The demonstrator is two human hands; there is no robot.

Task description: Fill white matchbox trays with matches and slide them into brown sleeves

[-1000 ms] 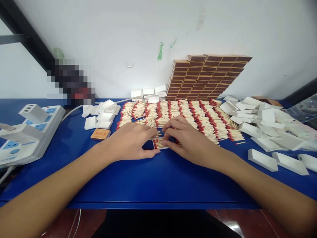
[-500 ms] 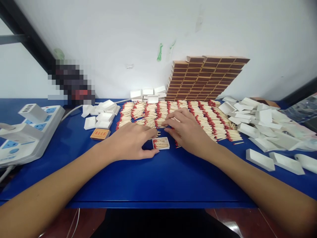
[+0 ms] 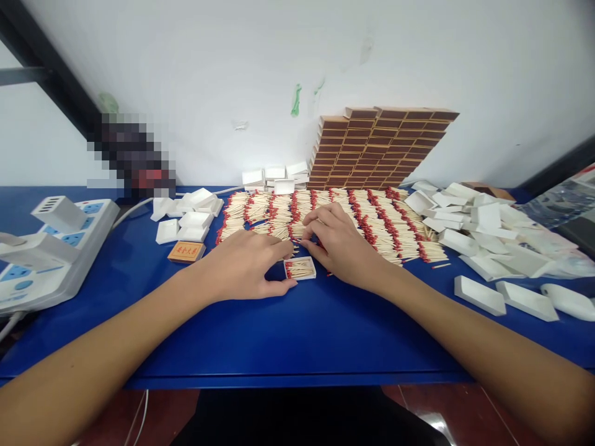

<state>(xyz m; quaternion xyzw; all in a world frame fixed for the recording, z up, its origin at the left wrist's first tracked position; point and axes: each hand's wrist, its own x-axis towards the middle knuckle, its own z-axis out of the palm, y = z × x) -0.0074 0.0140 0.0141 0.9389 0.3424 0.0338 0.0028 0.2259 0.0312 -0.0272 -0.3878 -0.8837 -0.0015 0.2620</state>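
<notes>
A small white matchbox tray (image 3: 300, 269) holding red-tipped matches lies on the blue table. My left hand (image 3: 248, 265) rests at its left end, thumb at the near corner and index finger at the far one. Just beyond the tray, my right hand (image 3: 337, 244) pinches at the edge of the match rows, thumb and index fingertip close together. What sits between those fingertips is small and mostly hidden, apparently matches. Rows of loose matches (image 3: 381, 226) spread behind both hands. An orange matchbox (image 3: 186, 251) lies left of my left wrist.
Stacked matchboxes (image 3: 376, 148) lean by the wall. White trays lie in a left group (image 3: 195, 218), a back group (image 3: 275, 176) and a large right heap (image 3: 488, 229). A power strip (image 3: 88, 248) with plugs occupies the left side. The table's front edge (image 3: 297, 379) is near me.
My right hand has shifted slightly left, and its thumb and index finger have drawn together at the matches. The left hand stays by the tray. The whole view has shifted a little.
</notes>
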